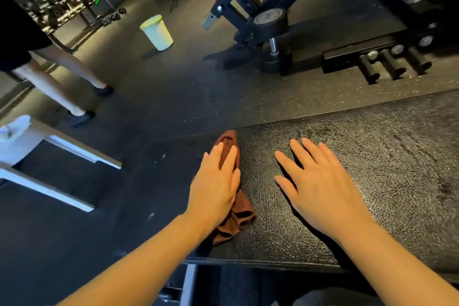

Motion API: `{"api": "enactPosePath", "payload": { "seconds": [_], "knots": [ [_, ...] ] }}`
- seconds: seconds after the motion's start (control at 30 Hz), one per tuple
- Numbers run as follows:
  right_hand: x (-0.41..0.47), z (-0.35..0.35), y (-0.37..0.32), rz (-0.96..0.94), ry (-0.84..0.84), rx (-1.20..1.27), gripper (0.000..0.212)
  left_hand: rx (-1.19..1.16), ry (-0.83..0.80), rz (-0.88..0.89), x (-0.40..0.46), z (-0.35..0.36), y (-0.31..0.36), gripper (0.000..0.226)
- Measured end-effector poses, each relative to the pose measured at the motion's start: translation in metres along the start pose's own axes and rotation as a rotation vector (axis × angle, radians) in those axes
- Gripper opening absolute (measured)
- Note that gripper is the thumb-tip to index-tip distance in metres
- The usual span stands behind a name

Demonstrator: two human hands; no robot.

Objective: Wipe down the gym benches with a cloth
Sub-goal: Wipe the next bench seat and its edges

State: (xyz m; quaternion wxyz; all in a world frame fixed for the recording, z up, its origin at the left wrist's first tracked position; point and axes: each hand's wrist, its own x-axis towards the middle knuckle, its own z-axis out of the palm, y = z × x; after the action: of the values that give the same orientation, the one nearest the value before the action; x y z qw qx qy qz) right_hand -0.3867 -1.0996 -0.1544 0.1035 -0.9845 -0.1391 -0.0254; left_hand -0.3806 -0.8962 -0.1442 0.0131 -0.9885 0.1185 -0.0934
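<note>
Black speckled rubber floor (154,97) was seen across most of the view. A black, pebble-grained padded bench, the tabletop (372,181), was shown filling the lower right, its surface glistening in patches. Beyond it, a dark weight machine frame (260,7) with a dumbbell (272,32) stood on end beside it was recorded at upper right, and a plate-storage bar with three pegs (387,62) was seen lying on the floor nearby. A white metal frame (62,169) was shown at lower left. A second person's bare legs (54,77) in dark shoes were visible at left. A pale bucket (157,32) was seen standing on the floor, well apart from the tabletop.

The right hand (323,181) was laid flat on the tabletop, palm down, fingers straight and spread, nothing held. The left hand (216,181) was pressed palm down on a brown cloth (242,213) with fingers extended rather than curled. The cloth was located at the left end of the tabletop, bunched in folds, protruding beyond the fingertips and below the wrist.
</note>
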Motion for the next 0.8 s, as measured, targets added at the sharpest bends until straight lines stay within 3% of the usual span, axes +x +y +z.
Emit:
{"api": "enactPosePath", "payload": {
  "seconds": [0.13,0.33,0.43,0.53,0.67,0.8],
  "knots": [
    [-0.001,0.003,0.001,-0.019,0.033,-0.005,0.059,-0.050,-0.078,0.182,-0.046,-0.004,0.010,0.052],
    [-0.004,0.005,0.001,-0.051,0.059,-0.037,0.058,-0.017,-0.024,-0.069,-0.033,0.002,0.008,0.057],
    [-0.005,0.007,0.000,-0.053,0.082,-0.046,0.058,-0.058,-0.046,0.027,-0.056,0.001,0.033,0.057],
    [-0.006,0.006,0.001,-0.068,0.084,-0.042,0.059,-0.079,-0.078,0.143,-0.068,-0.002,0.014,0.053],
    [-0.008,0.008,0.003,-0.068,0.100,-0.041,0.060,-0.019,-0.056,0.015,-0.067,-0.002,-0.011,0.056],
    [-0.009,0.009,0.004,-0.080,0.110,-0.035,0.059,-0.081,-0.023,-0.014,-0.056,0.003,0.031,0.055]
  ]
}}
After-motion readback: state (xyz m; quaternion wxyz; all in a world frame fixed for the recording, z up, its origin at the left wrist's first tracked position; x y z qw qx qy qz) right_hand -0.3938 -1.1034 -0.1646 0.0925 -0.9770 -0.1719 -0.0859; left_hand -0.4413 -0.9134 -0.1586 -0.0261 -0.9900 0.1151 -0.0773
